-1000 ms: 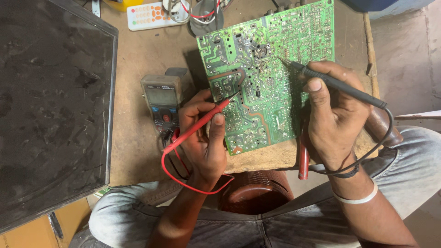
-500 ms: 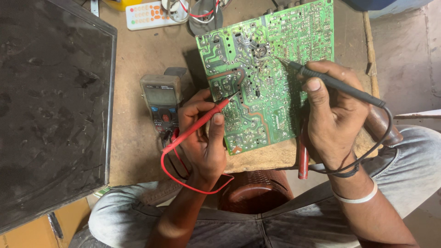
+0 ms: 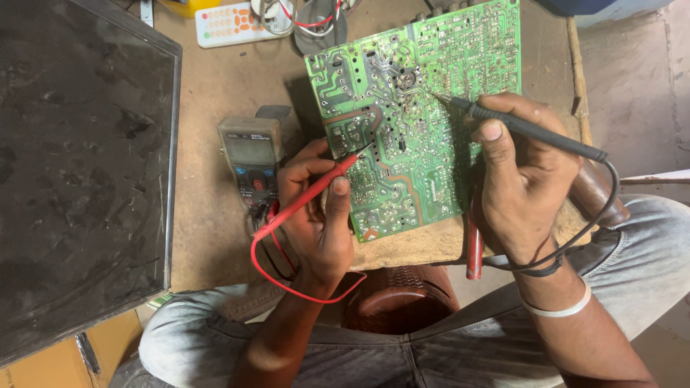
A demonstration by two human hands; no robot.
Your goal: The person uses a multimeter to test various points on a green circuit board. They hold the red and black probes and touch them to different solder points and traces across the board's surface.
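Black probe (image 3: 528, 129) tip has edged right across the circuit board (image 3: 424, 108).

The table (image 3: 215, 108) shows bare wood only in a strip between the large dark screen panel (image 3: 79, 165) covering its left side and the green circuit board (image 3: 417, 122) lying tilted over its right half. In that strip sits a multimeter (image 3: 250, 154), with a red lead (image 3: 287, 280) looping off the near edge. The far edge is crowded by a white remote (image 3: 230, 23) and tangled wires (image 3: 302, 14). A red-handled tool (image 3: 474, 251) overhangs the near edge beside the board.
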